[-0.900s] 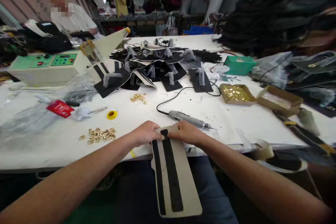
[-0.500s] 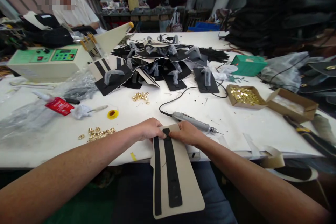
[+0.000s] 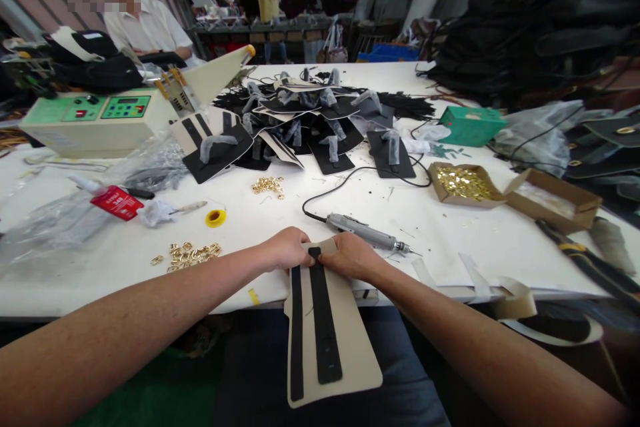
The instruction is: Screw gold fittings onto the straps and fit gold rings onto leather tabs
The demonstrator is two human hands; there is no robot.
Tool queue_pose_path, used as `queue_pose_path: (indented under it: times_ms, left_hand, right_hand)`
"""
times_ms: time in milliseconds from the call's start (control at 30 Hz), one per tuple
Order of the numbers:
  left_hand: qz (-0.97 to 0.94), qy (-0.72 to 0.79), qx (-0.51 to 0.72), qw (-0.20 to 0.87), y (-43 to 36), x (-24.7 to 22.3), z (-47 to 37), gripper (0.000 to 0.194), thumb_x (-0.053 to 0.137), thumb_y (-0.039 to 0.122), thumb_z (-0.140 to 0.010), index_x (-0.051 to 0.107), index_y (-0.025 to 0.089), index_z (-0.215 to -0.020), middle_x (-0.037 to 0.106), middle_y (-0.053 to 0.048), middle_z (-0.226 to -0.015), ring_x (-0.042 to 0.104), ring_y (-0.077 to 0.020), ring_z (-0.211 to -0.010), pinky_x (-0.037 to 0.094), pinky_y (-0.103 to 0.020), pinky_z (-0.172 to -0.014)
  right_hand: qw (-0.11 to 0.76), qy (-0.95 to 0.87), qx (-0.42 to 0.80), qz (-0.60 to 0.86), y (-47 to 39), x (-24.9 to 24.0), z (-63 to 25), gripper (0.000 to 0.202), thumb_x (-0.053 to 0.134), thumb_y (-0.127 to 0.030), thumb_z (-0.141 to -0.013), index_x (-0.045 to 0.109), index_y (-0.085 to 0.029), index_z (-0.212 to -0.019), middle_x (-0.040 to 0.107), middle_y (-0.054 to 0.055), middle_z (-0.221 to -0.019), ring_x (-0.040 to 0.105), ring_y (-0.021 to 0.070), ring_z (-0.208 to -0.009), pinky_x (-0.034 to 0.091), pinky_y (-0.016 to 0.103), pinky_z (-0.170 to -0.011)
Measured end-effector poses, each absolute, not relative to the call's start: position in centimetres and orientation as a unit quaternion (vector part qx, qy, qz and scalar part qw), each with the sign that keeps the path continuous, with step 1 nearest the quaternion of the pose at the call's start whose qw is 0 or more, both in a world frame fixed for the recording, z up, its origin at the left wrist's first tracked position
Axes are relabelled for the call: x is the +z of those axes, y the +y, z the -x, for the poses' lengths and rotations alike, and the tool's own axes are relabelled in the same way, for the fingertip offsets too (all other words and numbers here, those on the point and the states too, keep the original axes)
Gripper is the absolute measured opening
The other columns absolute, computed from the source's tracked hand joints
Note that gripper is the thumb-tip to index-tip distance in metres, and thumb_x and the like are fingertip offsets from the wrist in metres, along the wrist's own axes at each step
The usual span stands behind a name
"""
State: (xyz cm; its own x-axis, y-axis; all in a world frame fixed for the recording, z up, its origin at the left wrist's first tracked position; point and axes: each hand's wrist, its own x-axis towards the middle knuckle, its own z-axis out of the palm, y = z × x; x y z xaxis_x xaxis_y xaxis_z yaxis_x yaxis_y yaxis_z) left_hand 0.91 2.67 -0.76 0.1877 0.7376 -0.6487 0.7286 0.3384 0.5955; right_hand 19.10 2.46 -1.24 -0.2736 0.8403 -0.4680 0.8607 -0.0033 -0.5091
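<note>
A beige panel (image 3: 347, 340) with two black strips hangs over the table's front edge, above my lap. My left hand (image 3: 291, 248) grips its top edge on the left, thumb on the upper end of the middle strip. From the right, my right hand (image 3: 350, 255) pinches the same top edge, its thumb close to the left one. The fingers beneath the panel are hidden. Just beyond my hands lies a grey electric screwdriver (image 3: 367, 232) with its cord. Gold rings (image 3: 193, 255) are scattered left of my left hand, behind the forearm.
Black panels with wrapped handles (image 3: 300, 120) are piled mid-table. A green and beige machine (image 3: 100, 117), a red bottle (image 3: 117, 202) and yellow tape (image 3: 215, 217) are at left. Right are a box of gold pieces (image 3: 463, 183) and a green box (image 3: 473, 125). A person (image 3: 147, 27) sits across.
The panel's lower end has shifted slightly up and left. Both hands keep their hold, the right one having moved slightly left. In the background, a figure in yellow shows more fully.
</note>
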Motion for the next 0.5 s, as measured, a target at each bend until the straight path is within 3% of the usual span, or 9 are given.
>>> queue_pose_path:
  times_ms: [100, 200, 333, 500]
  left_hand:
    - [-0.618, 0.639, 0.03, 0.458, 1.9, -1.2, -0.7, 0.024, 0.075, 0.019, -0.074, 0.075, 0.019, -0.098, 0.076, -0.004, -0.076, 0.074, -0.0247, -0.068, 0.055, -0.03, -0.057]
    - [-0.668, 0.632, 0.075, 0.385, 1.0, -1.8, -0.4, 0.027, 0.078, 0.022, -0.075, 0.077, 0.023, -0.102, 0.079, -0.005, -0.096, 0.075, -0.0276, -0.091, 0.058, -0.036, -0.079]
    - [-0.708, 0.622, 0.135, 0.306, -0.6, -2.6, -0.1, 0.048, 0.079, 0.022, -0.078, 0.071, 0.025, -0.125, 0.073, -0.007, -0.124, 0.069, -0.0285, -0.113, 0.054, -0.043, -0.102]
    - [-0.737, 0.604, 0.213, 0.217, -3.1, -3.9, -0.2, 0.027, 0.077, 0.023, -0.087, 0.077, 0.028, -0.113, 0.067, -0.005, -0.135, 0.056, -0.0282, -0.131, 0.044, -0.048, -0.115]
  right_hand:
    - [0.012, 0.705, -0.371, -0.605, 2.2, -1.2, -19.1, 0.026, 0.067, -0.045, -0.082, 0.076, -0.022, -0.078, 0.077, 0.006, -0.08, 0.067, 0.0212, -0.073, 0.037, 0.027, -0.057]
    - [0.015, 0.705, -0.369, -0.606, 2.1, -1.1, -19.2, 0.025, 0.066, -0.044, -0.083, 0.077, -0.022, -0.08, 0.077, 0.006, -0.083, 0.068, 0.0216, -0.075, 0.037, 0.027, -0.058]
    - [0.013, 0.709, -0.371, -0.599, 2.0, -1.1, -19.3, 0.024, 0.067, -0.043, -0.084, 0.078, -0.022, -0.083, 0.078, 0.006, -0.084, 0.068, 0.0211, -0.076, 0.037, 0.026, -0.058]
    - [0.007, 0.708, -0.378, -0.596, 2.0, -1.3, -19.3, 0.023, 0.065, -0.04, -0.084, 0.078, -0.02, -0.084, 0.078, 0.007, -0.085, 0.068, 0.0207, -0.077, 0.036, 0.025, -0.057]
